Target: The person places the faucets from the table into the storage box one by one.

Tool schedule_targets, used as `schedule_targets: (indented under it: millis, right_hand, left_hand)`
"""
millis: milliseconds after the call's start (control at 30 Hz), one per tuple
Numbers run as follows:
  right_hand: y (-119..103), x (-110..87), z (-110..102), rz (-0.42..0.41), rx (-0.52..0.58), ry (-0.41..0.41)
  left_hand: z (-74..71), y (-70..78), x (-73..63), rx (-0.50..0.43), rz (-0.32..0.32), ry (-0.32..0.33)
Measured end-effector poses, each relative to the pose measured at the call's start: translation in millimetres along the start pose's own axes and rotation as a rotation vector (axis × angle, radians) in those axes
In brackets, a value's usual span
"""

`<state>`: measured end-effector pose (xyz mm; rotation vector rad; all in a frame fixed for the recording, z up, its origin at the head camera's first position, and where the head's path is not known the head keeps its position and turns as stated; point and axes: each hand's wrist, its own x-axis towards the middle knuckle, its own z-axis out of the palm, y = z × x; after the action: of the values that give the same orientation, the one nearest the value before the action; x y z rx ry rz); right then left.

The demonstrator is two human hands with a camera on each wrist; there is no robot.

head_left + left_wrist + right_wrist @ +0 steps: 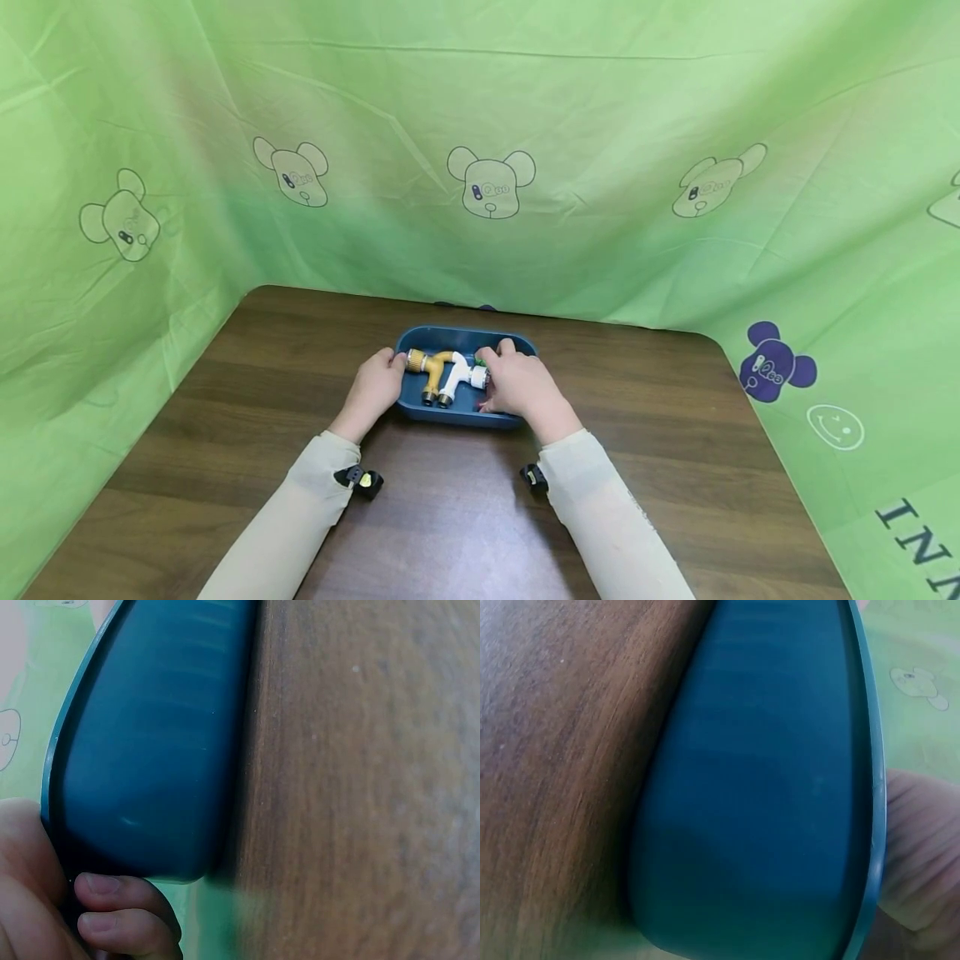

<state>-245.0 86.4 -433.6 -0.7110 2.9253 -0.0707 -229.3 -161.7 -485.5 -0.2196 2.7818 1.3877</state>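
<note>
A blue plastic basin (450,417) stands on the wooden table. My left hand (377,383) grips its left end; in the left wrist view, curled fingertips (112,892) show beneath the basin's rim. Inside lie a yellow tap (432,367) and a white tap (457,375), side by side with their dark threaded ends toward me. My right hand (519,383) reaches over the right end into the basin, its fingers spread down beside the white tap. Small green and red bits peek out around those fingers; what they belong to is hidden. The right wrist view shows mostly the basin's outer wall (750,780).
The brown wood-grain table (637,467) extends around the basin on all sides. A green curtain (487,100) printed with bear faces hangs close behind the table's far edge and along both sides. Each sleeve has a black strap device near the wrist.
</note>
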Motion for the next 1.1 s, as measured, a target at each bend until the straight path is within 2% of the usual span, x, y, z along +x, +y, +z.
schedule_targets:
  millis: [367,867,1100]
  right_hand:
    - [-3.2,1.2,6.7,0.026,-0.014,0.003]
    - [-1.5,-0.5,2.4,0.048,0.082,-0.043]
    - [-0.8,2.0,1.9,0.062,0.091,-0.064]
  left_hand:
    - [0.8,-3.3,3.2,0.008,0.017,0.009]
    - [1.6,-3.4,4.5,0.006,0.017,0.010]
    - [1.9,-3.4,4.6,0.002,0.012,0.008]
